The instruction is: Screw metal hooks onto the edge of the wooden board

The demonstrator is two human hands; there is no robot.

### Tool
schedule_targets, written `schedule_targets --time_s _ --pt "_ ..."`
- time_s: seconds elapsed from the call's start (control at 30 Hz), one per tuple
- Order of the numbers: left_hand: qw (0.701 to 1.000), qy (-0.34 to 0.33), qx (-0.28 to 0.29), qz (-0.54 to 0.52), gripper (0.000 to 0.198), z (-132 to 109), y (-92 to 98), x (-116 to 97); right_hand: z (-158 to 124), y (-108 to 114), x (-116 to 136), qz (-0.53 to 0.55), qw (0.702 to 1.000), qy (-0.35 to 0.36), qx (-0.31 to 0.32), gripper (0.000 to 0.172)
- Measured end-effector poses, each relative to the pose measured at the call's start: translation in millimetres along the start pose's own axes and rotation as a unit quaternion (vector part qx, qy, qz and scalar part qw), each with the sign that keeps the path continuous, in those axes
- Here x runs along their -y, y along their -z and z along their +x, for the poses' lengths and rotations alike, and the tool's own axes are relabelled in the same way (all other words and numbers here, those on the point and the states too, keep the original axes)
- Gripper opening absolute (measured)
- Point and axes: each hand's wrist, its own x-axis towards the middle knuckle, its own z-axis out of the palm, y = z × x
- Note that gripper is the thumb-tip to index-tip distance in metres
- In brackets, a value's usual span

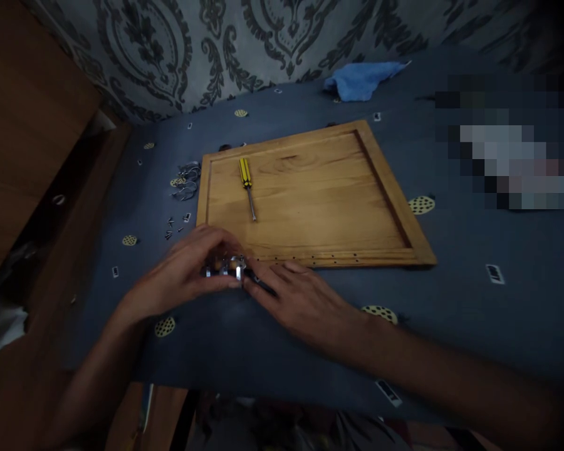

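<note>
At the front left corner of a wooden panel (301, 200) with a raised frame, my left hand (183, 269) curls its fingers and thumb around a shiny metal piece (239, 270) with several bright bands, which looks like hooks. My right hand (301, 297) meets it from the right, index finger and thumb closed on its near end. A row of small dark holes runs along the panel's front rail. On the panel lies a yellow and black screwdriver (246, 181), its tip toward me. The fingers partly hide the metal piece.
Left of the panel lie a cluster of metal hooks (186, 183) and several small screws (170, 230) on the dark patterned cloth (451, 338). A blue rag (364, 80) rests near the papered wall. Wooden furniture (32, 88) stands at the left. One area at right is pixelated.
</note>
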Motion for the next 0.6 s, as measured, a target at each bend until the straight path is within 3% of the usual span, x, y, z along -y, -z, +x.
schedule_targets --time_s 0.1,0.23,0.6 --pt "0.999 -0.025 0.011 0.032 0.045 -8 -11.6 1 0 2 0 0.002 1.0 -0.002 -0.006 0.034" --pt "0.999 -0.011 -0.005 0.029 0.056 -14 -23.8 6 -1 6 -2 0.001 1.0 0.007 -0.013 0.04" --pt "0.998 0.018 -0.055 -0.033 0.07 -16 -38.4 17 -1 5 -1 0.005 1.0 0.003 -0.019 0.045"
